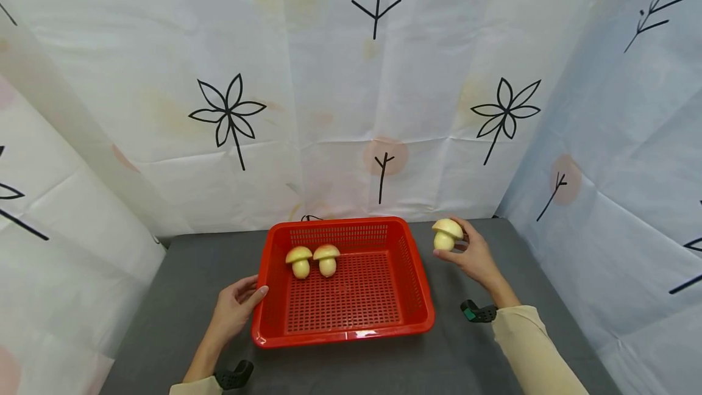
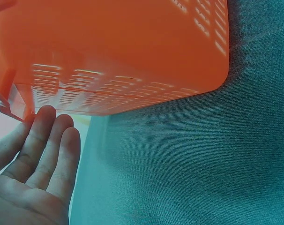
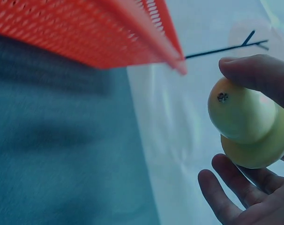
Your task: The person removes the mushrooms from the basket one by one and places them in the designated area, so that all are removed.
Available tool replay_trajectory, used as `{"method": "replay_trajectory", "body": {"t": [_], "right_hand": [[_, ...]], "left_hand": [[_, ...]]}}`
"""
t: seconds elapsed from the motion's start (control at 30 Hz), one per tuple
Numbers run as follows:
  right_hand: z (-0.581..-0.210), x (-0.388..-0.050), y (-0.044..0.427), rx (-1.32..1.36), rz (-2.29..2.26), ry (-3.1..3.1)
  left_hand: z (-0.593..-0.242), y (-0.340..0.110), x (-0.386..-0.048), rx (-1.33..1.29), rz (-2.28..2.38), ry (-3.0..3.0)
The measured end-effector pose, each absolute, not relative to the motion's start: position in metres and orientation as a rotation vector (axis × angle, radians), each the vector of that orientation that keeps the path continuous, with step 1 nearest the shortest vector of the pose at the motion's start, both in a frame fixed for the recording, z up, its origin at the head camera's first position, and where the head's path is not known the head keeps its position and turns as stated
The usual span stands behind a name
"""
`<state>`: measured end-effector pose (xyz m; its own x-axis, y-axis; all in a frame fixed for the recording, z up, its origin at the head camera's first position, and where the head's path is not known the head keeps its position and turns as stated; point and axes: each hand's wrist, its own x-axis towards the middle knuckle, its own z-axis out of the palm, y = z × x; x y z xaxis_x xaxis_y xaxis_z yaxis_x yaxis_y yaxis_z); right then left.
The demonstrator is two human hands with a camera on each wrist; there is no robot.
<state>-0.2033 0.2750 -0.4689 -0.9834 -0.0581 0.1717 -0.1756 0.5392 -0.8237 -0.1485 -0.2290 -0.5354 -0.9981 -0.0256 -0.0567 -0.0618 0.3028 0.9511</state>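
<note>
My left hand (image 1: pixel 233 311) is at the left side of a red plastic basket (image 1: pixel 342 338), its thumb over the rim and its fingers at the outer side. In the left wrist view those fingers (image 2: pixel 53 150) reach up to the rim's underside. Two toy mushrooms (image 1: pixel 300 263) with yellowish caps stand side by side at the basket's back left. To the right of the basket, my right hand (image 1: pixel 478 258) holds a third toy mushroom (image 1: pixel 446 233) between thumb and fingers. In the right wrist view, this mushroom (image 3: pixel 240 115) shows its pale rounded stem with a small dark mark.
A dark grey table (image 1: pixel 203 267) lies under the basket. White patterned cloth (image 1: pixel 329 108) hangs behind it and along both sides. Dark bands with camera mounts (image 1: pixel 236 375) sit on both wrists. A thin black loop (image 1: pixel 311 217) shows behind the basket's far rim.
</note>
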Motion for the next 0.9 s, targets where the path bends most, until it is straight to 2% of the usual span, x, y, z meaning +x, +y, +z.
{"method": "replay_trajectory", "body": {"t": [0.53,0.9], "right_hand": [[-0.521,-0.212,0.299,-0.055,1.365,-2.796],[-0.541,-0.211,0.3,-0.145,1.333,-2.867]], "left_hand": [[-0.535,-0.229,-0.147,-0.073,1.837,2.518],[-0.534,-0.228,-0.149,-0.109,1.846,2.479]]}}
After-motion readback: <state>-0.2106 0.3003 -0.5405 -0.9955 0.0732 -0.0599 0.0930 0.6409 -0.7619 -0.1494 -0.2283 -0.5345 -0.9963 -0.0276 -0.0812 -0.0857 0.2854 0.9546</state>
